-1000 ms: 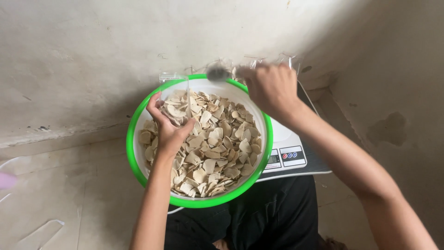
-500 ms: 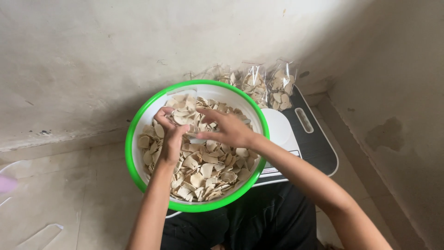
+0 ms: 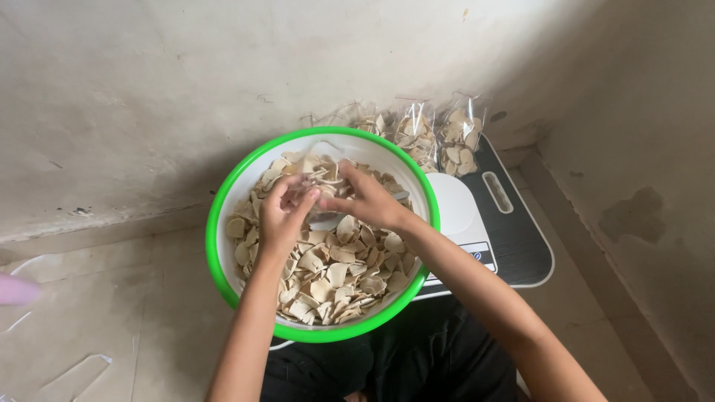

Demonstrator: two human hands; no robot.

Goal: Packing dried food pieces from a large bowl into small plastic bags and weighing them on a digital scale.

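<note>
A small clear bag [image 3: 316,175] is pinched between the left hand [image 3: 281,219] and right hand [image 3: 370,199] over the green-rimmed bowl [image 3: 223,223] of pale chips [image 3: 339,272]. Three filled clear packets [image 3: 421,134] are stood against the wall, behind the kitchen scale [image 3: 514,238].

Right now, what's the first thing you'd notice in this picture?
The big white bowl with the bright green rim jumps out first, sitting in the middle and heaped with pale chips. Over it, the left hand and right hand meet around a small clear bag. Behind the bowl, filled clear bags stand by the wall next to a black and white scale.
</note>
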